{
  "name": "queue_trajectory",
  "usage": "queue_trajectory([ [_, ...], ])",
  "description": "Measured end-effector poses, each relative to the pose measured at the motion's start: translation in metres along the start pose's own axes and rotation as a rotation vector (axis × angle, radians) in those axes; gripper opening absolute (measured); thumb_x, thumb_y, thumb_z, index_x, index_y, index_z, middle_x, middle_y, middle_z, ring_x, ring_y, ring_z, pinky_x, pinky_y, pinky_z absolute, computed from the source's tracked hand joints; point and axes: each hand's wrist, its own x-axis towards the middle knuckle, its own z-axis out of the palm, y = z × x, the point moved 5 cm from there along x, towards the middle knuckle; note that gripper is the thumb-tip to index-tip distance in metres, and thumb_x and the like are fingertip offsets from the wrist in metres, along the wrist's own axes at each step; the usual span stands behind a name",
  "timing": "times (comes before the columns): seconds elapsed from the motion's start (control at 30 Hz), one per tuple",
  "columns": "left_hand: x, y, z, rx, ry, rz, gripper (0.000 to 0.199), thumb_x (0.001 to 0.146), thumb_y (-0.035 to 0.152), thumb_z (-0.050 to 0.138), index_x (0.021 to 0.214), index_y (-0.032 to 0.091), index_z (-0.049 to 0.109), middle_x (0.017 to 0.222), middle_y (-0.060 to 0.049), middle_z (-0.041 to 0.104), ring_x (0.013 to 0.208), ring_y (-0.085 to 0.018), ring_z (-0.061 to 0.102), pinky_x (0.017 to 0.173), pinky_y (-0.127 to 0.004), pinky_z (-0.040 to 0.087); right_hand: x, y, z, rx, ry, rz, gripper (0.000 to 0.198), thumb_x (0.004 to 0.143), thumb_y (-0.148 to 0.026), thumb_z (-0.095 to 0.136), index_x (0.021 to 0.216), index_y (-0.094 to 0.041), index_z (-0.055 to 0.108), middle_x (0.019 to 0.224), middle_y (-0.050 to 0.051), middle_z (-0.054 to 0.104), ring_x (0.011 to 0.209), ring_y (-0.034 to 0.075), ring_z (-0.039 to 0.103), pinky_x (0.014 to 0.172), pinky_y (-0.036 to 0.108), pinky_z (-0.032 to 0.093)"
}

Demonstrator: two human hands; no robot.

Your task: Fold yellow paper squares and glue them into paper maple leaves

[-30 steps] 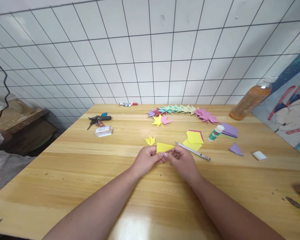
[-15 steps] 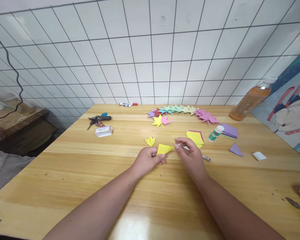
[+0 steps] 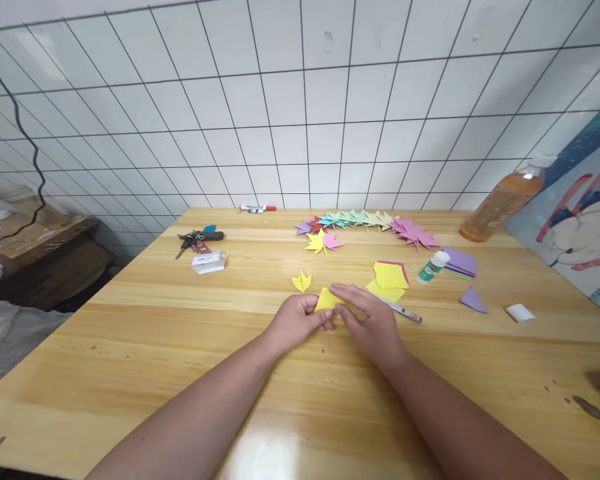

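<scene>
A folded piece of yellow paper is held between my two hands over the middle of the table. My left hand pinches its lower left part, thumb on top. The fingers of my right hand are closed on its right side and cover that end. Just beyond my left hand lies a small folded yellow paper piece with points. Past my right hand are yellow paper sheets with a dark pink edge showing beneath. A slim utility knife lies partly behind my right hand.
A row of coloured paper leaves runs along the back. To the right are a glue stick, purple sheets, a purple triangle, a white piece and a bottle. Keys, a small box and a marker lie left.
My right hand has moved left along the yellow paper, over its right end. More of the utility knife and the yellow sheets now shows. My left hand keeps its hold.
</scene>
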Motion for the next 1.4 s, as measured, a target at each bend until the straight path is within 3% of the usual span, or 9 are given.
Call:
queue_trajectory([
  [0.37,0.000,0.003,-0.003,-0.097,0.004,-0.054,0.031,0.071,0.042,0.066,0.075,0.011,0.065,0.063,-0.005,0.067,0.055,-0.011,0.058,0.056,-0.021,0.044,-0.001,-0.001,0.001,-0.054,-0.011,-0.065,0.039,0.084,-0.013,0.045,0.119,-0.027,0.056,0.121,0.002,0.059,0.110,0.016,0.056,0.099,0.036,0.041],
  [0.63,-0.001,0.004,-0.006,-0.103,0.008,-0.063,0.031,0.072,0.043,0.065,0.072,0.012,0.064,0.058,-0.004,0.066,0.052,-0.011,0.057,0.054,-0.022,0.042,-0.001,-0.003,0.000,-0.031,0.020,-0.052,0.037,0.082,-0.012,0.047,0.112,-0.029,0.060,0.116,0.001,0.062,0.107,0.015,0.056,0.096,0.034,0.043],
  [0.8,0.001,0.001,-0.003,-0.109,-0.011,-0.059,0.035,0.069,0.045,0.067,0.078,0.011,0.063,0.060,-0.004,0.065,0.054,-0.011,0.057,0.057,-0.023,0.044,-0.002,0.000,0.001,0.125,0.024,0.059,0.022,0.077,-0.010,0.052,0.093,-0.023,0.059,0.112,0.003,0.060,0.075,0.012,0.061,0.070,0.027,0.052],
  [0.97,0.000,0.003,0.002,-0.142,-0.029,-0.019,0.034,0.066,0.041,0.071,0.081,0.012,0.062,0.066,-0.003,0.063,0.063,-0.013,0.059,0.063,-0.024,0.045,-0.002,0.004,0.001,0.082,0.017,0.112,0.015,0.073,-0.008,0.052,0.081,-0.021,0.053,0.102,0.003,0.060,0.055,0.010,0.050,0.055,0.027,0.045],
  [1.2,-0.005,0.013,-0.001,-0.188,-0.093,0.017,0.036,0.075,0.042,0.061,0.097,0.014,0.060,0.078,-0.007,0.067,0.065,-0.013,0.058,0.060,-0.024,0.041,-0.001,0.006,0.000,0.093,0.024,0.093,0.017,0.074,-0.008,0.046,0.080,-0.022,0.052,0.104,0.006,0.059,0.077,0.016,0.057,0.063,0.028,0.048],
  [1.4,-0.002,0.005,-0.003,-0.140,-0.012,-0.063,0.037,0.078,0.049,0.056,0.088,0.014,0.061,0.076,-0.007,0.068,0.065,-0.014,0.060,0.060,-0.024,0.042,-0.002,0.000,0.001,0.130,-0.033,0.082,0.017,0.075,-0.007,0.044,0.080,-0.022,0.049,0.107,0.006,0.059,0.089,0.017,0.058,0.071,0.030,0.050],
])
